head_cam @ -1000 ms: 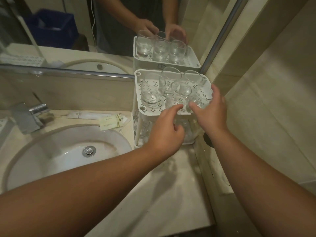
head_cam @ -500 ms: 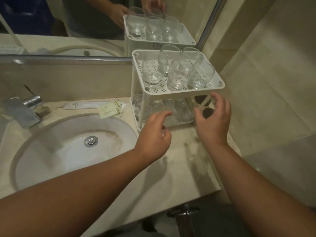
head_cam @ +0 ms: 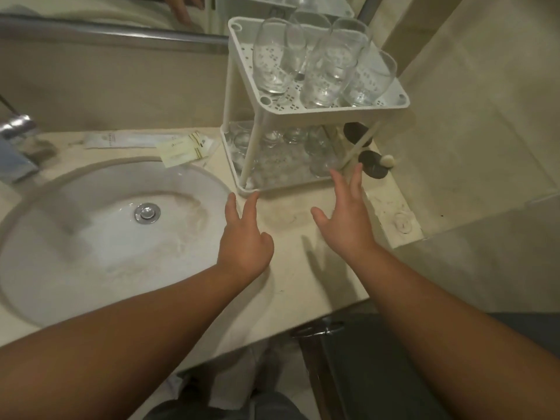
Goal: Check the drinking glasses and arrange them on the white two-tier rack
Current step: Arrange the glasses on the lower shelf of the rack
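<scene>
The white two-tier rack [head_cam: 391, 106] stands on the counter's back right corner, against the mirror. Several clear drinking glasses [head_cam: 328, 68] stand upright on its top tier. More glasses [head_cam: 318, 148] sit on the bottom tier, partly hidden behind the rack's posts. My left hand [head_cam: 244, 237] hovers over the counter just in front of the rack's front left corner, fingers spread, holding nothing. My right hand [head_cam: 348, 216] is open too, its fingertips close to the rack's lower front edge; contact is unclear.
A white round sink [head_cam: 100, 237] with a metal drain [head_cam: 147, 212] fills the counter's left side, a chrome tap [head_cam: 18, 147] behind it. Wrapped toiletry packets [head_cam: 181, 147] lie beside the rack. Two dark round objects [head_cam: 374, 165] sit right of the rack. A dark bin [head_cam: 363, 368] stands below the counter edge.
Both hands have dropped from the rack's top tier down to the counter in front of its base and opened out. The view has tilted downward.
</scene>
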`<action>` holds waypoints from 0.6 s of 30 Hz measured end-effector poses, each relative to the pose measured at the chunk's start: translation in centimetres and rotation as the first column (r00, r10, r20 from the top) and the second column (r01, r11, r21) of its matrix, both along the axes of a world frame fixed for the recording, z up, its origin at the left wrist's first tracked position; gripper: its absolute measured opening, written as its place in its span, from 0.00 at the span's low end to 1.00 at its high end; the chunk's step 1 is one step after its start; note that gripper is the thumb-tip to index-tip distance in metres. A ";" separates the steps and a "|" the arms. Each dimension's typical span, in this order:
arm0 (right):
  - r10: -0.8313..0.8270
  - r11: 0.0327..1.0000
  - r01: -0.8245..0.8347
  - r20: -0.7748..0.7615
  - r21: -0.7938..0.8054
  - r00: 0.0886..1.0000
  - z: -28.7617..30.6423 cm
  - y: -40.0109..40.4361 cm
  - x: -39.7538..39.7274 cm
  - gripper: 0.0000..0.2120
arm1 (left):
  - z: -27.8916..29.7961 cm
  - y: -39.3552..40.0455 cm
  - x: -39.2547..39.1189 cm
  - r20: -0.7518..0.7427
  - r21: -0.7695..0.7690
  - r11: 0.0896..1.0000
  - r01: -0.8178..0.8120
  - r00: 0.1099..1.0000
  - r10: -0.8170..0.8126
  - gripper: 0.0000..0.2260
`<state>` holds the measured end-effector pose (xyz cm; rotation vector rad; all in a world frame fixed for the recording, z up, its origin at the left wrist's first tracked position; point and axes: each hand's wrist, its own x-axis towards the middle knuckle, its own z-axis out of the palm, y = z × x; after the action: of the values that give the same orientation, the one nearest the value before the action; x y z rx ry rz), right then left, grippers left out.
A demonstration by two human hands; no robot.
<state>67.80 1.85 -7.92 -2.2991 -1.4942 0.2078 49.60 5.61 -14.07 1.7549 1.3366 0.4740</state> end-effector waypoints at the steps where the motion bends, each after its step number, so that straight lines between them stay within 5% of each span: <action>1: 0.020 1.000 -0.020 -0.001 -0.012 1.000 -0.4 0.3 0.3 0.36 | -0.6 0.0 0.3 -0.040 -0.019 1.000 -0.009 0.999 0.009 0.36; 6: 0.174 0.984 -0.174 -0.003 -0.030 0.985 -3.1 2.6 2.0 0.28 | -4.6 0.6 3.0 -0.329 -0.016 0.996 -0.085 0.942 0.075 0.35; 18: 0.426 0.904 -0.426 0.001 0.036 0.905 -7.7 8.8 3.1 0.24 | -10.3 -0.7 7.1 -0.458 0.212 0.961 -0.176 0.851 0.257 0.31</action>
<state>70.87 10.62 -15.67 -1.9114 -1.9661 0.3038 56.72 4.86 -24.33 1.9449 1.9119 0.2774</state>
